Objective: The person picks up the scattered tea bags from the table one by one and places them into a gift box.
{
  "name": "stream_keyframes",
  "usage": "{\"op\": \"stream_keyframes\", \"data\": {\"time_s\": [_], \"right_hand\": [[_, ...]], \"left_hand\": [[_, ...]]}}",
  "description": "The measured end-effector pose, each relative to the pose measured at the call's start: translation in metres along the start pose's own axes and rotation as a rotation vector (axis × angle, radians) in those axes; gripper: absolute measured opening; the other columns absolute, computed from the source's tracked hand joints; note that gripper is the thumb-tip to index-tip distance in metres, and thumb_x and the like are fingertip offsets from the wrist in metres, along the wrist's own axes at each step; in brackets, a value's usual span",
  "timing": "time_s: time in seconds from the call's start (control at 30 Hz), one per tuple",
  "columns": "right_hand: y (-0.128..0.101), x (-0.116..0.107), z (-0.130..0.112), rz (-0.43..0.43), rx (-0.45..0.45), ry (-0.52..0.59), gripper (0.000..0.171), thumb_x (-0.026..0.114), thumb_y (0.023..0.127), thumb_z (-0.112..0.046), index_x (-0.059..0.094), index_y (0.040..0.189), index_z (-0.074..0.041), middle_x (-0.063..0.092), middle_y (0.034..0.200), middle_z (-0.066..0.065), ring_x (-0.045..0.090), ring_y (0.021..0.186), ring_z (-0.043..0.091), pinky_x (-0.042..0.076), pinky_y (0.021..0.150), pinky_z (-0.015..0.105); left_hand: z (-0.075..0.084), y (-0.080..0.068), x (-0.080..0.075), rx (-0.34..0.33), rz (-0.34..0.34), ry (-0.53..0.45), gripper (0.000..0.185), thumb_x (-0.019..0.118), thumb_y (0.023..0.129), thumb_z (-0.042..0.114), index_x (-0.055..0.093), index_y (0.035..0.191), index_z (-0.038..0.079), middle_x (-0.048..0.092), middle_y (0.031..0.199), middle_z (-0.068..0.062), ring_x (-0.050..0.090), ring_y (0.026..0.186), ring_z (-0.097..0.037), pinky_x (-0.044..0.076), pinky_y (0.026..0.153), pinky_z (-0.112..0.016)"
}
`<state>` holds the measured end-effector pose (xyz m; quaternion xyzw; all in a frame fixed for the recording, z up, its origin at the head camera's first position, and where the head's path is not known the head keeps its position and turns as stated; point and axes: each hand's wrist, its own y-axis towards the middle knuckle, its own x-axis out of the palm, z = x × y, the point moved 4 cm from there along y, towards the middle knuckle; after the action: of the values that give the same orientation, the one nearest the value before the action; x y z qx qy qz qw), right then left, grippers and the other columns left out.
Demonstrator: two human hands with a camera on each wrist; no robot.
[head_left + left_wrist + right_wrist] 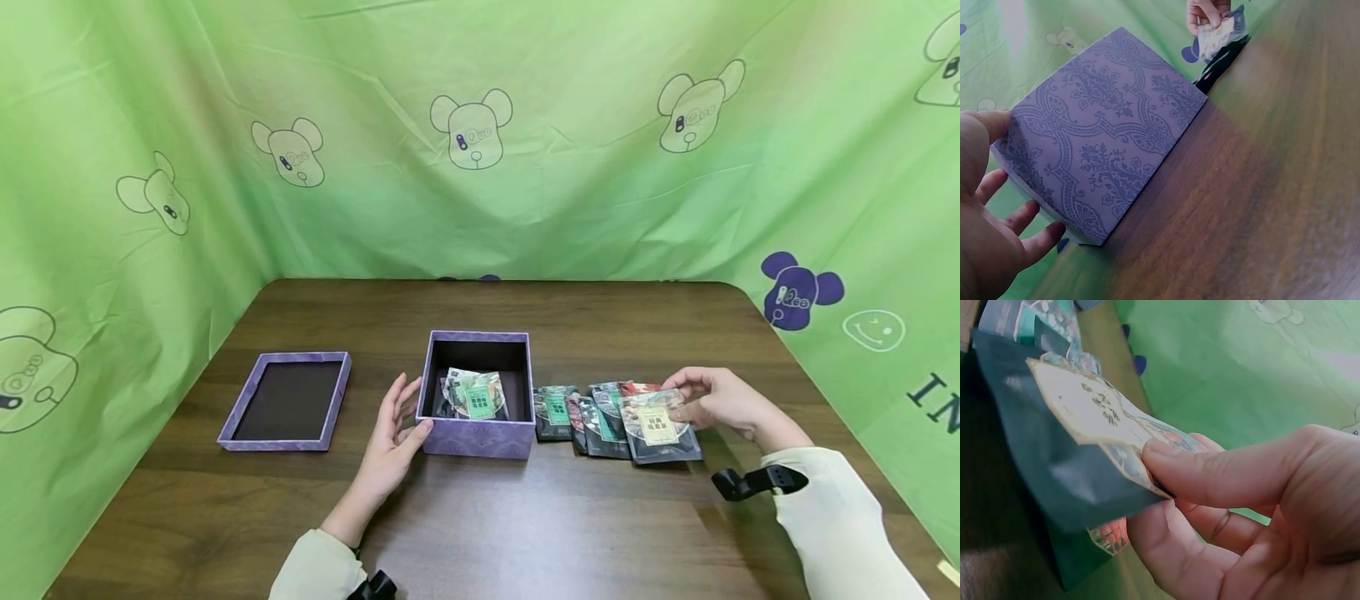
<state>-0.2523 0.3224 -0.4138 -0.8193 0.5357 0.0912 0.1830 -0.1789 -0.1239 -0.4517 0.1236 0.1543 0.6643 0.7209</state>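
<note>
My right hand (716, 406) pinches a dark sachet with a cream label (657, 428) between thumb and fingers. In the right wrist view the thumb lies on the printed face of this sachet (1079, 444), and another dark sachet shows beneath it. My left hand (390, 437) rests at the left side of a purple patterned box (480, 438). Its thumb touches the front left corner by the rim, and its fingers extend loosely along the side wall, seen in the left wrist view. Inside the uncovered box lie a few sachets, the top one with a green label (478, 401).
Several overlapping sachets (555, 411) lie in a row right of the box. A purple-rimmed lid (327, 417) with a black inside lies on the left of the wooden table (480, 517). A green printed curtain (570, 200) hangs behind and on both sides.
</note>
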Motion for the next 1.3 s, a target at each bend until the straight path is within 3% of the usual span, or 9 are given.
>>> {"op": "stream_keyframes", "data": {"time_s": [0.17, 0.67, 1.0, 1.3], "right_hand": [[0.000, -0.001, -0.002, -0.050, -0.022, 0.095, 0.031, 0.071, 0.081, 0.011, 0.069, 0.098, -0.015, 0.064, 0.085, 0.000, 0.064, 0.076, 0.013, 0.057, 0.063, 0.030], [0.005, 0.005, -0.019, -0.076, -0.102, 0.238, 0.038, 0.065, 0.085, 0.016, 0.069, 0.101, -0.017, 0.068, 0.090, 0.001, 0.068, 0.078, 0.014, 0.058, 0.067, 0.030], [0.019, 0.018, -0.046, -0.001, -0.076, 0.190, 0.034, 0.069, 0.083, 0.013, 0.067, 0.101, -0.016, 0.068, 0.089, 0.000, 0.067, 0.073, 0.014, 0.057, 0.061, 0.029], [0.037, 0.035, -0.072, -0.007, -0.083, 0.221, 0.032, 0.070, 0.082, 0.013, 0.065, 0.101, -0.012, 0.067, 0.088, 0.003, 0.067, 0.078, 0.016, 0.058, 0.069, 0.030]], "left_hand": [[0.000, 0.000, 0.000, 0.017, -0.004, -0.011, 0.071, 0.055, 0.094, -0.010, 0.014, 0.152, -0.007, 0.032, 0.152, -0.032, 0.036, 0.132, -0.050, 0.042, 0.097, -0.025], [0.000, 0.000, 0.000, 0.031, -0.007, -0.011, 0.070, 0.054, 0.094, -0.011, 0.015, 0.152, -0.007, 0.032, 0.151, -0.032, 0.037, 0.130, -0.052, 0.042, 0.096, -0.024], [0.000, -0.001, 0.000, 0.015, -0.013, -0.004, 0.070, 0.054, 0.095, -0.010, 0.014, 0.153, -0.006, 0.032, 0.152, -0.031, 0.036, 0.132, -0.051, 0.041, 0.098, -0.024], [0.000, -0.001, 0.000, 0.020, -0.009, -0.003, 0.070, 0.054, 0.095, -0.010, 0.014, 0.153, -0.006, 0.032, 0.152, -0.032, 0.036, 0.132, -0.050, 0.042, 0.097, -0.024]]}}
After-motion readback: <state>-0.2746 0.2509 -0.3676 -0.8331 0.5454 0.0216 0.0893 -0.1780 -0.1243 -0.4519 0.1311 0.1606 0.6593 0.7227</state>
